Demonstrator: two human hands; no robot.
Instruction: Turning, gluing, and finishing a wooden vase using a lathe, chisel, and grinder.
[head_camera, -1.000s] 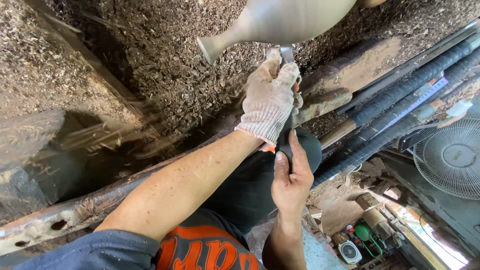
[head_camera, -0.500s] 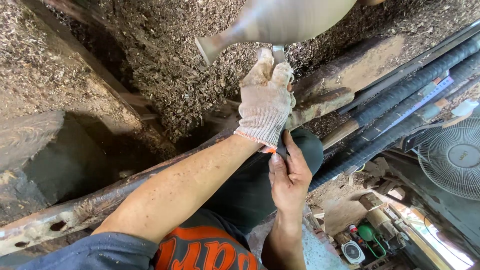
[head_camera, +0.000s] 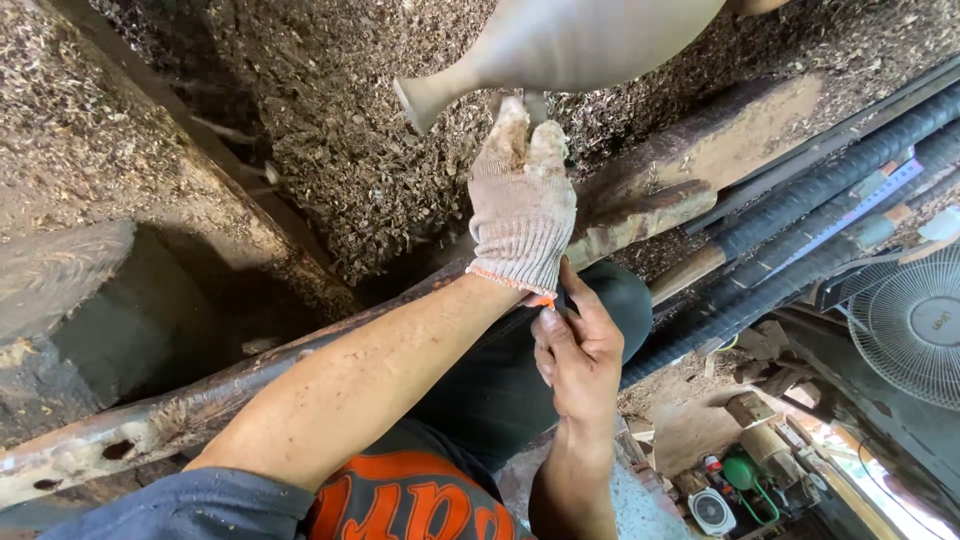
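A smooth, vase-shaped wooden piece (head_camera: 570, 45) spins on a lathe at the top; its narrow flared end points left. My left hand (head_camera: 522, 205), in a knitted work glove, is shut on the front of a metal turning chisel (head_camera: 535, 105) whose tip meets the underside of the piece. My bare right hand (head_camera: 577, 350) grips the chisel's rear handle just below the glove; the handle is mostly hidden by both hands. The tool lies across a rusty iron rest bar (head_camera: 640, 215).
Wood shavings (head_camera: 330, 150) lie thick behind and beneath the lathe. Ribbed steel bars (head_camera: 800, 240) run diagonally at right. A white fan (head_camera: 905, 320) stands at the right edge. Small tools and a green canister (head_camera: 740, 475) lie on the floor below.
My gloved left hand has slid up along the chisel toward the wooden piece. The right hand followed slightly, keeping its hold. Shavings fly off at the left.
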